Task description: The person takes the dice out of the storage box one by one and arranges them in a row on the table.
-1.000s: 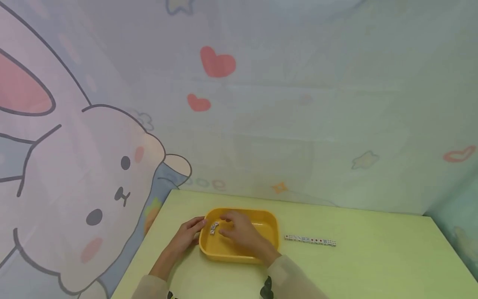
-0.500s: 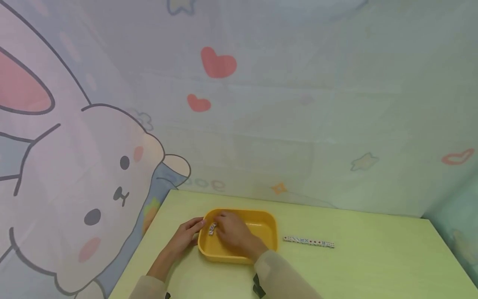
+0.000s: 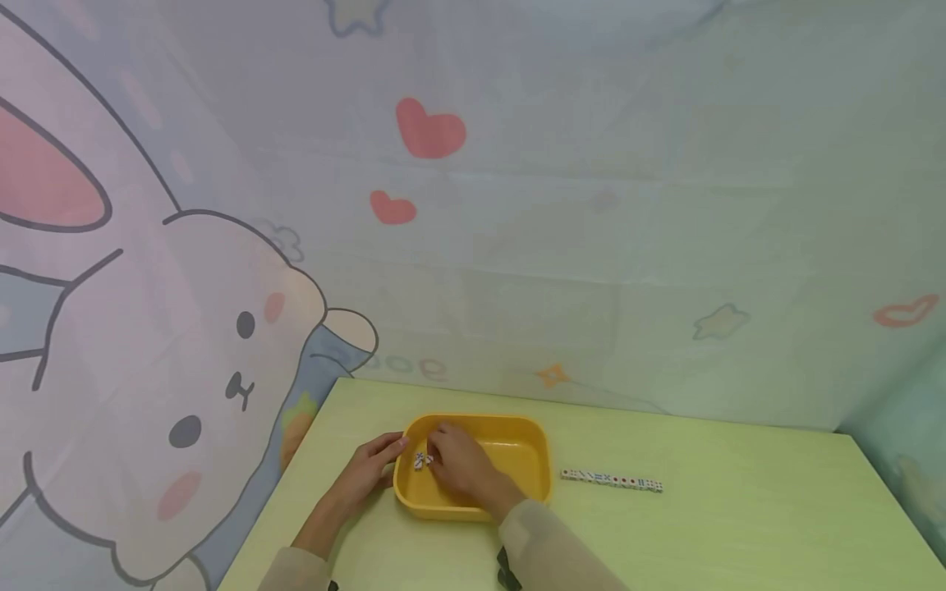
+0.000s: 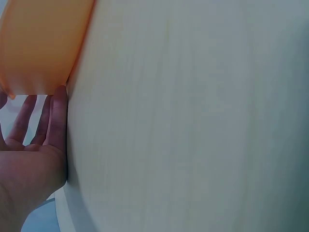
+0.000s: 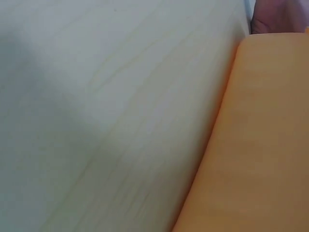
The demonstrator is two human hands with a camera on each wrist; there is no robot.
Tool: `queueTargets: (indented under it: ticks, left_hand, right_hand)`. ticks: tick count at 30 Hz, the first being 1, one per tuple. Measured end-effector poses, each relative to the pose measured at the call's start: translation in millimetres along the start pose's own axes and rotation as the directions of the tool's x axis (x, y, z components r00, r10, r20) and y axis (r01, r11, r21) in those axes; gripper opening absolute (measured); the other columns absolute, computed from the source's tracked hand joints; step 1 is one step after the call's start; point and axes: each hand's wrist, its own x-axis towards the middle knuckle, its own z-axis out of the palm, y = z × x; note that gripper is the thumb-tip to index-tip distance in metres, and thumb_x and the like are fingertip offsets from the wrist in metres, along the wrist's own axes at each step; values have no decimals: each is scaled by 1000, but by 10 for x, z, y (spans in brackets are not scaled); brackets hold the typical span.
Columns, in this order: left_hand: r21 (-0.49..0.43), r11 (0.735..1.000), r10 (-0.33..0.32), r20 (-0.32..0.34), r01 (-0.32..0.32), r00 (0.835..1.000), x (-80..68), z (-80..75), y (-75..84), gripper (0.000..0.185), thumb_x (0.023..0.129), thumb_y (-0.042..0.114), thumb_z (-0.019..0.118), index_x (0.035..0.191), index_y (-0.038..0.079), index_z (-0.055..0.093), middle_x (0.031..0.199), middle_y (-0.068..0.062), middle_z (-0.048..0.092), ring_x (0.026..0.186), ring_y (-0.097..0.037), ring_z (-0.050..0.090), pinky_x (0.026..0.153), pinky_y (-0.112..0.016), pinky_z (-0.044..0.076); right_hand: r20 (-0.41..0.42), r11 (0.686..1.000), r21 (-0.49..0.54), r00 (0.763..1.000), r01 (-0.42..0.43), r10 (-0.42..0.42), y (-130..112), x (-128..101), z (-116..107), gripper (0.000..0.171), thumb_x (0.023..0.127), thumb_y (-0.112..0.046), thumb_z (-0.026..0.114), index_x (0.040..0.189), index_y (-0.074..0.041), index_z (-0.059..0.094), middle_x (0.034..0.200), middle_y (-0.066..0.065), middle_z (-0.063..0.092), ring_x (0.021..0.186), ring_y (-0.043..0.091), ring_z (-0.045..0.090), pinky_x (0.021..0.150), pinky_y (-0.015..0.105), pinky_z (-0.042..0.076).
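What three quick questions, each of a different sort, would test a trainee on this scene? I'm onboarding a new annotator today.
1. True or false: the row of dice lies inside the yellow tray.
2. Which hand reaches into the tray?
3. The left hand touches the tray's: A) outer wall B) floor C) nothing.

Key:
1. False; it lies on the table, beside the tray.
2. The right hand, by the loose dice.
3. A.

A light green table (image 3: 739,509) stood against a wall. A yellow tray (image 3: 528,460) sat on it, near the left end. Just to the right of the tray, a straight row of little white dice (image 3: 612,479) lay flat on the table top.
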Motion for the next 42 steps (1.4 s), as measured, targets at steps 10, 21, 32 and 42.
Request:
queueTargets:
  ticks: [10, 21, 32, 42]
  left_hand:
    - [10, 1000, -8, -49, 8, 999, -6, 33, 6, 61, 105, 40, 67, 147, -3, 56, 143, -19, 61, 124, -27, 61, 92, -37, 61]
    - [43, 999, 26, -63, -23, 998, -65, 41, 25, 64, 106, 44, 65, 150, -2, 55, 146, -20, 60, 130, -32, 59, 99, -41, 58]
    - [45, 999, 15, -64, -12, 998, -74, 6, 16, 63, 106, 45, 65, 148, -1, 56, 143, -21, 61, 123, -29, 64, 92, -37, 61]
    - [40, 999, 5, -66, -2, 998, -66, 1, 10, 64, 105, 45, 65, 148, -2, 56, 144, -22, 60, 124, -30, 62, 92, -36, 61]
  right_hand:
    - [91, 955, 297, 996, -19, -8, 72, -214, -474, 8, 93, -8, 72, 99, -11, 68, 88, -8, 63, 79, 8, 56, 74, 25, 52]
    - [-151, 960, 270, 988, 80, -40, 706, -889, -1370, 7, 99, -5, 73, 106, -6, 74, 98, -1, 71, 85, 13, 64, 73, 28, 56]
    - [-160, 974, 200, 977, -109, 143, 1554, -1778, -1734, 10, 97, -4, 77, 105, -8, 75, 95, -7, 69, 84, 7, 63, 70, 27, 57]
    - [-60, 957, 123, 960, -264, 273, 2026, -2354, -1754, 9, 93, -4, 80, 98, -7, 73, 88, -7, 68, 80, 7, 62, 70, 27, 56]
